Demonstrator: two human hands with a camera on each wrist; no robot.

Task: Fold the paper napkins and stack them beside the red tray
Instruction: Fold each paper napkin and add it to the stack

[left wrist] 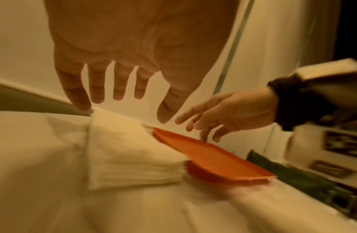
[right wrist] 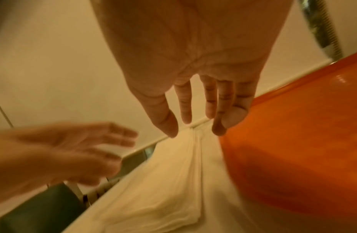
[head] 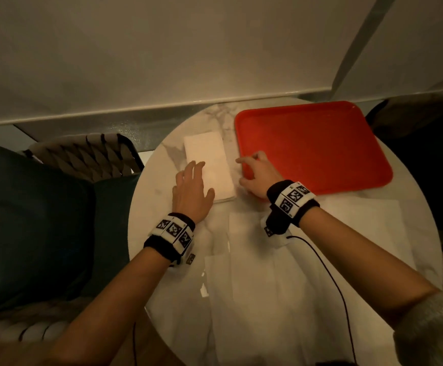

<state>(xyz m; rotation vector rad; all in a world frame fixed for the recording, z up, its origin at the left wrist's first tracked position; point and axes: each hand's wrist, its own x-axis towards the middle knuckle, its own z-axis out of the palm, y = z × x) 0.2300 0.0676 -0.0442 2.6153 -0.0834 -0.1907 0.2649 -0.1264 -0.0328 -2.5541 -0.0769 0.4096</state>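
Observation:
A stack of folded white napkins lies on the round marble table, just left of the red tray. My left hand hovers over the stack's near left corner, fingers straight and spread, holding nothing. My right hand hangs over the tray's near left corner, fingers relaxed, also holding nothing. The left wrist view shows the stack beside the tray, with both hands above it. In the right wrist view the stack lies under my open fingers. Several unfolded napkins lie spread under my forearms.
A woven chair and a dark teal cushion stand left of the table. Another dark seat is at the right. A wall with a grey skirting runs close behind the table. A black cable trails from my right wrist.

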